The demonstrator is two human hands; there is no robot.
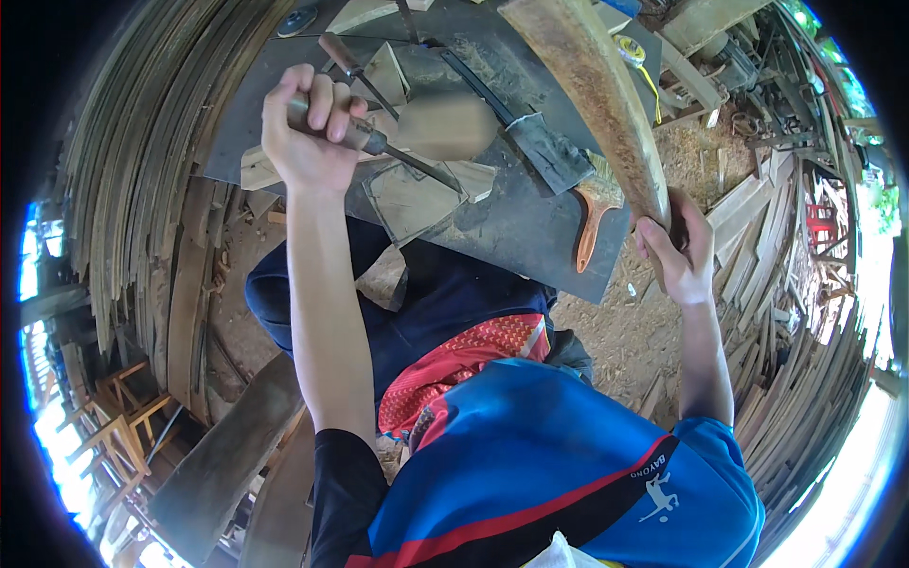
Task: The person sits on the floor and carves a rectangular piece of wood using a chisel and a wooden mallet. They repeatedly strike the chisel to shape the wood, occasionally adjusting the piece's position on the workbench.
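My left hand (312, 133) is closed around the wooden handle of a chisel (417, 166), whose metal blade angles down to the right over a small pale board (407, 204) near the table's front edge. A blurred pale wood block (445, 126) lies beside the blade. My right hand (677, 251) grips the lower end of a long, worn wooden bar (606, 95), which slants up over the table's right side. Left of that bar are a wooden-handled brush (592, 227) and a dark flat object (549, 151). Another chisel (346, 57) lies above my left hand.
The dark tabletop (516, 237) also carries wood offcuts and a yellow tape measure (632, 52). Stacked planks stand at the left (142, 161) and right (786, 360). Wooden frames (123, 426) sit at lower left, a red plastic chair (819, 227) at far right, machinery at upper right.
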